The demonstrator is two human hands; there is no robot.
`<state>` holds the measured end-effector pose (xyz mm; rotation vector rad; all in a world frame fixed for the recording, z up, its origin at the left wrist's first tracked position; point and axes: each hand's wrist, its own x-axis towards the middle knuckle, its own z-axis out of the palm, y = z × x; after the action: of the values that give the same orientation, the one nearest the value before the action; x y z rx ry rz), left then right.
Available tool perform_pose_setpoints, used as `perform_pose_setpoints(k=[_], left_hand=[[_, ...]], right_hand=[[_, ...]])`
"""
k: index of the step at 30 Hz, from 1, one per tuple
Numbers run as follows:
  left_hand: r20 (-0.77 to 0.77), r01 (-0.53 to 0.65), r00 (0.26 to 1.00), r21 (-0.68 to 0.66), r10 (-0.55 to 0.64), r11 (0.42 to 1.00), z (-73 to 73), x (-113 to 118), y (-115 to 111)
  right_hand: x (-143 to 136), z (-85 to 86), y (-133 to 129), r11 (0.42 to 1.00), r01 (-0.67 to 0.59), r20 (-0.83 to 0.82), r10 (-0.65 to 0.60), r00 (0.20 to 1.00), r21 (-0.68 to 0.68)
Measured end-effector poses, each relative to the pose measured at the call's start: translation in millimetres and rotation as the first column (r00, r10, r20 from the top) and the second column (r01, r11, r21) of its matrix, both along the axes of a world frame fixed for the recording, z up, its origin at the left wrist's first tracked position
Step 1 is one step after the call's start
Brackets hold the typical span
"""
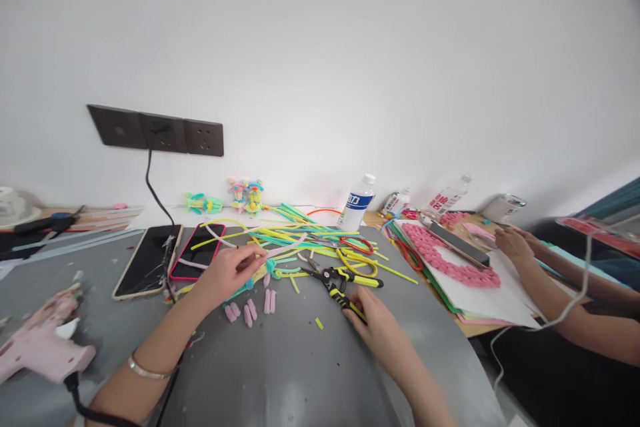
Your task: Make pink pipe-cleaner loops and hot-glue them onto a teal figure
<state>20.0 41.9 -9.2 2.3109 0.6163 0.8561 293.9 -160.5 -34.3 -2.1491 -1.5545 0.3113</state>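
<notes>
My left hand (239, 268) is closed in a pinch on a pale lilac pipe cleaner (287, 248), over a small green and turquoise fuzzy piece (273, 269). My right hand (365, 313) has its fingers round one yellow-black handle of the pliers (333, 278), whose jaws point up and left. Short lilac fuzzy pieces (251, 312) lie on the grey table (300, 373) below my left hand. A pile of yellow and green pipe cleaners (285, 235) lies behind both hands, with yellow-handled scissors (367, 265) and red-handled scissors (357, 245).
Two phones (147, 261) (197, 253) and a pink glue gun (45, 353) with a black cable are on the left. Small fuzzy figures (254, 196) and a bottle (356, 204) stand by the wall. At right, another person's hands (515, 243) are near pink braided work (450, 263).
</notes>
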Motion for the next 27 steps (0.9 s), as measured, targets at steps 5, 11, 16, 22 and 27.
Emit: perform_pose_setpoints(k=[5,11,16,22,27], left_hand=[[-0.009,-0.008,1.0,0.07,0.009,0.998,-4.3,1,0],[-0.006,0.01,1.0,0.079,-0.01,0.997,-0.8,1,-1],[0.003,0.018,1.0,0.078,-0.018,0.997,-3.5,0,0],[0.011,0.02,1.0,0.06,-0.021,0.998,-2.9,0,-1],[-0.009,0.033,0.999,0.07,-0.032,0.997,-0.3,0,-3]], right_hand=[[-6,-2.6,-15,0.998,0.013,-0.068,-0.009,0.998,0.069],[-8,16.7,-37,0.896,0.307,-0.354,-0.187,0.917,0.321],[-15,25.6,-61,0.856,0.479,-0.625,-0.268,0.733,0.195],[-21,32.8,-56,0.901,0.324,-0.438,-0.177,0.881,0.288],[-17,15.5,-44,0.932,0.284,-0.578,-0.106,0.809,0.226]])
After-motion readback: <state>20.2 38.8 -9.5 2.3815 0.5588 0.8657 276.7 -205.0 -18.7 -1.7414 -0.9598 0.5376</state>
